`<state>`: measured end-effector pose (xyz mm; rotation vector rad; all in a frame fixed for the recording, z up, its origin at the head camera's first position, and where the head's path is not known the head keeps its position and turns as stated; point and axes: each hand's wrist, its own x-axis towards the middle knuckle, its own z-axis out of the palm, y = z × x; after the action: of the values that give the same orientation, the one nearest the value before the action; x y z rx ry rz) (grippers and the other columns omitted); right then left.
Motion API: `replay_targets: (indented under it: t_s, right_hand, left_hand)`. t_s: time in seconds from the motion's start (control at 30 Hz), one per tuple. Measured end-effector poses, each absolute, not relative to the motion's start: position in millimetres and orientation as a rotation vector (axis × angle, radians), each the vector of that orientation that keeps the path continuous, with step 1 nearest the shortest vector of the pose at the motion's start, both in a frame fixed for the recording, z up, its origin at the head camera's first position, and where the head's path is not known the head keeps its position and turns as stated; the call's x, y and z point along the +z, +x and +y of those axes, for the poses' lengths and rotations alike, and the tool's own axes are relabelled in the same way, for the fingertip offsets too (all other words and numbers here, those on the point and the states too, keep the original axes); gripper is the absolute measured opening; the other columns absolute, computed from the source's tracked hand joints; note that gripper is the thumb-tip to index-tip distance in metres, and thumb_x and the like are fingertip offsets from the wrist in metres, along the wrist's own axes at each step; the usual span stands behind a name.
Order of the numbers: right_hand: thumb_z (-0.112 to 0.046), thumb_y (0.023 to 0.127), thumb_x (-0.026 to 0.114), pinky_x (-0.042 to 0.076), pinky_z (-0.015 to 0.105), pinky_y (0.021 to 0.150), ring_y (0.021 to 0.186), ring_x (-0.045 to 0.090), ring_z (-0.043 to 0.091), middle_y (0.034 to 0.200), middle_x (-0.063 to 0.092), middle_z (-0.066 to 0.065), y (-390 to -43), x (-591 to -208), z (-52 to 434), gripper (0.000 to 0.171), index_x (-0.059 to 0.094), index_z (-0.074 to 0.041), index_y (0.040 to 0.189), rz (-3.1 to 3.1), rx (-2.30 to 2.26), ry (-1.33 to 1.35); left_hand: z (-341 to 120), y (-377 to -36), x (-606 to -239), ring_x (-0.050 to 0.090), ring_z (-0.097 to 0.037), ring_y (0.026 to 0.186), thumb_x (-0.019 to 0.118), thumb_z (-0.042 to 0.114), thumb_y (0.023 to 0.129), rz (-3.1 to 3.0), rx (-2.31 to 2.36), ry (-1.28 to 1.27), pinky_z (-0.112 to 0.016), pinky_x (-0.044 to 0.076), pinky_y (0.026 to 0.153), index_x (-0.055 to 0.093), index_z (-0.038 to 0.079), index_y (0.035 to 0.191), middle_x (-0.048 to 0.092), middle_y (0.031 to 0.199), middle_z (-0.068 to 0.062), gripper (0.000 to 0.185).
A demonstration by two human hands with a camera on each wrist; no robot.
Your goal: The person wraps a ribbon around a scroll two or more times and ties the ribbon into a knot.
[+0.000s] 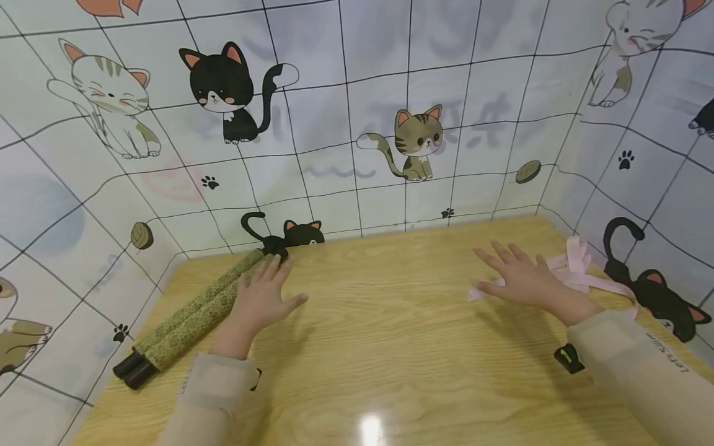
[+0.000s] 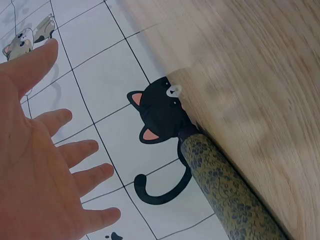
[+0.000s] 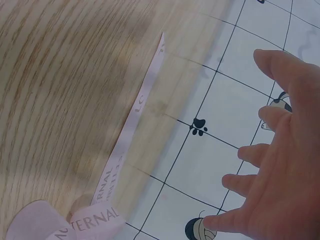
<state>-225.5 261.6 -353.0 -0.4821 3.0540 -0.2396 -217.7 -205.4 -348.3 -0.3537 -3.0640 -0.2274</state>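
Observation:
My left hand [image 1: 261, 298] is held over the table with fingers spread, and nothing is in it. Just beside it lies a scroll-like pair of rolls [image 1: 195, 316] in green-gold floral covering with black ends, slanting along the table's left side. The left wrist view shows one end of the rolls [image 2: 220, 185] apart from the fingers. On the other side, my right hand [image 1: 524, 275] is also spread and holds nothing. Partly behind it in the head view lies a looped pink ribbon [image 1: 577, 263]; its printed lettering shows on the ribbon [image 3: 131, 125] in the right wrist view.
The wood-grain table [image 1: 368, 322] is bounded by a white cloth backdrop [image 1: 368, 56] with grid lines and cartoon cats at the back and both sides. A small black item [image 1: 569, 358] with a green mark shows by the right sleeve.

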Motion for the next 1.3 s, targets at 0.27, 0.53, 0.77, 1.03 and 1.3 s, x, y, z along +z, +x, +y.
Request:
replay_targets:
  t_s: [0.27,0.53,0.77,1.03,1.3]
  right_hand:
    - [-0.066,0.089,0.039,0.003,0.078,0.091,0.134,0.007,0.053,0.152,0.01,0.023,-226,-352,265,0.08,0.017,-0.021,0.15,3.063,-0.225,-0.466]
    - [-0.063,0.09,0.04,0.002,0.078,0.091,0.134,0.006,0.052,0.153,0.009,0.022,-222,-355,267,0.077,0.014,-0.023,0.151,3.055,-0.234,-0.471]
    - [-0.06,0.091,0.043,0.002,0.078,0.091,0.134,0.007,0.052,0.153,0.011,0.021,-220,-357,268,0.076,0.013,-0.024,0.151,3.062,-0.231,-0.456]
    - [-0.058,0.091,0.044,0.002,0.078,0.091,0.133,0.008,0.054,0.153,0.011,0.022,-217,-360,271,0.075,0.014,-0.022,0.151,3.053,-0.239,-0.445]
    - [-0.055,0.092,0.046,0.006,0.078,0.091,0.132,0.011,0.054,0.151,0.016,0.022,-211,-356,271,0.073,0.019,-0.021,0.15,3.061,-0.224,-0.44]
  left_hand:
    - [-185,-224,-353,0.011,-0.038,0.14,0.046,0.065,0.087,-3.065,-0.244,-0.393,-0.066,0.001,0.104,0.016,0.021,0.151,0.011,0.155,-0.014,0.083]
    - [-167,-229,-354,0.011,-0.037,0.14,0.046,0.063,0.087,-3.074,-0.218,-0.405,-0.064,0.003,0.106,0.016,0.023,0.151,0.014,0.154,-0.013,0.082]
    - [-155,-232,-358,0.01,-0.037,0.14,0.045,0.065,0.087,-3.082,-0.212,-0.418,-0.064,0.002,0.105,0.014,0.024,0.151,0.012,0.155,-0.012,0.082]
    - [-146,-231,-358,0.012,-0.036,0.14,0.047,0.063,0.087,-3.079,-0.254,-0.445,-0.065,0.002,0.105,0.016,0.024,0.151,0.014,0.155,-0.011,0.08]
    - [-134,-234,-354,0.013,-0.036,0.14,0.044,0.065,0.087,-3.098,-0.242,-0.481,-0.065,0.0,0.104,0.013,0.025,0.151,0.012,0.155,-0.01,0.081]
